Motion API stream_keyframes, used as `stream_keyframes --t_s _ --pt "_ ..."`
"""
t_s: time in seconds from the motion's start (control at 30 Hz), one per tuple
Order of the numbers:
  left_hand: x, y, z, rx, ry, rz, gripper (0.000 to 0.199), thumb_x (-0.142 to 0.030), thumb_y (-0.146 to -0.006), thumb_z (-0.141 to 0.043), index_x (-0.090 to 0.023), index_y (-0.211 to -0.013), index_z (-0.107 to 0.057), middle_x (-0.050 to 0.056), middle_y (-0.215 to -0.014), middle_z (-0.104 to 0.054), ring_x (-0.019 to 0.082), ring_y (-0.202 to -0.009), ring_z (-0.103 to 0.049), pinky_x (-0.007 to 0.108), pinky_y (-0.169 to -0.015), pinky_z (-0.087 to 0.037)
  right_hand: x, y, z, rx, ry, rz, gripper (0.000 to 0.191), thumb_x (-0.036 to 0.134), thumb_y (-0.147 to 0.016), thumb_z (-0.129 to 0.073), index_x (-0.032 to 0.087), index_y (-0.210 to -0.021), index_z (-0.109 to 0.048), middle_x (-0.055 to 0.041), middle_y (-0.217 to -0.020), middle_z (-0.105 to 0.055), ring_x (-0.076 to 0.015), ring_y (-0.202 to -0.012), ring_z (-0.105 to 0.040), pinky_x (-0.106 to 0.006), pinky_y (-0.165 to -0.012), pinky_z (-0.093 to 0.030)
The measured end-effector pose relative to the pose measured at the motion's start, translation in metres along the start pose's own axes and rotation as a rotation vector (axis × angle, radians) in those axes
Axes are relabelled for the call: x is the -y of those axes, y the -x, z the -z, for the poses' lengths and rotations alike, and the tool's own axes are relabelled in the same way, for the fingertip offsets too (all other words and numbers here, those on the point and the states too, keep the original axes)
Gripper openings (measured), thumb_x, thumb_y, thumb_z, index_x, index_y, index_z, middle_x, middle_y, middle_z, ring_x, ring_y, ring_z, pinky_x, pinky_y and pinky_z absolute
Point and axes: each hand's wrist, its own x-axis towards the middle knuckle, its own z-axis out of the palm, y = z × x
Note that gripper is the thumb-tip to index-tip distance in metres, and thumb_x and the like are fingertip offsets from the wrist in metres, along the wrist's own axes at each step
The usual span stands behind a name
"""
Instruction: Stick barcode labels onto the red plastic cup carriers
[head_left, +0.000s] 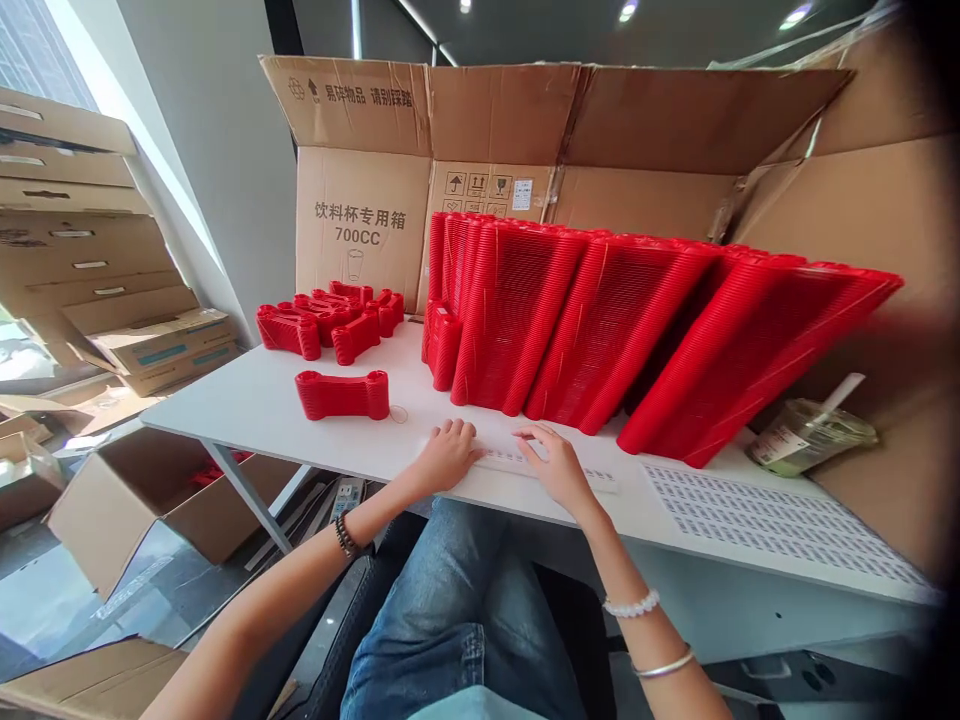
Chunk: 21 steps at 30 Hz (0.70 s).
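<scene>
The white strip (602, 480) lies flat, long and narrow, marked with a row of small dark prints. One end meets the fingertips of the left hand (450, 455); it runs beneath the right hand (553, 466) and emerges beyond it, slightly slanted.

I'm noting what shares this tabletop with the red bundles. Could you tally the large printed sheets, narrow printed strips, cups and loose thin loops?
Large printed sheet: 1
Narrow printed strip: 1
Cup: 1
Loose thin loop: 1
Total: 4
</scene>
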Motion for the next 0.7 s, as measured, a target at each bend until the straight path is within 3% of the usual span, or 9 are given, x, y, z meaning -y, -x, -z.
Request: stream_keyframes --t_s 0.2,0.37,0.53,0.7 --pt "0.009 0.016 -0.008 0.010 0.079 0.020 0.009 -0.022 -0.092 -0.055 -0.017 -0.099 -0.053 0.012 -0.109 -0.062 0.028 -0.104 -0.056 0.046 -0.091 -0.045 0.007 0.004 -0.009 0.077 0.101 0.017 0.017 0.018 -0.092 -0.053 0.019 -0.098 -0.068 -0.0076 -0.104 -0.071 -0.0240 -0.103 -0.063 -0.041 -0.093 -0.049" --pt "0.011 0.017 -0.007 -0.031 0.175 0.045 0.021 -0.019 -0.086 -0.060 -0.019 -0.104 -0.048 0.006 -0.099 -0.062 0.023 -0.098 -0.060 0.039 -0.089 -0.047 0.022 -0.015 -0.021 0.170 0.205 0.041 0.014 0.016 -0.090 -0.058 0.018 -0.089 -0.072 -0.0083 -0.100 -0.072 -0.0269 -0.101 -0.061 -0.044 -0.091 -0.046" --pt "0.010 0.018 -0.011 -0.062 0.217 0.050 0.024 -0.021 -0.085 -0.060 -0.020 -0.103 -0.044 0.006 -0.098 -0.061 0.025 -0.098 -0.059 0.043 -0.089 -0.046 0.030 -0.028 -0.025 0.274 0.261 0.068 0.009 0.016 -0.086 -0.065 0.020 -0.082 -0.073 -0.0065 -0.094 -0.072 -0.0250 -0.096 -0.062 -0.040 -0.086 -0.045" --pt "0.008 0.018 -0.010 -0.081 0.248 0.048 0.022 -0.019 -0.084 -0.060 -0.021 -0.099 -0.044 0.006 -0.097 -0.061 0.026 -0.095 -0.060 0.042 -0.086 -0.046 0.034 -0.031 -0.027 0.293 0.277 0.090 0.012 0.011 -0.083 -0.066 0.021 -0.077 -0.070 -0.0062 -0.092 -0.071 -0.0255 -0.097 -0.061 -0.039 -0.085 -0.043"
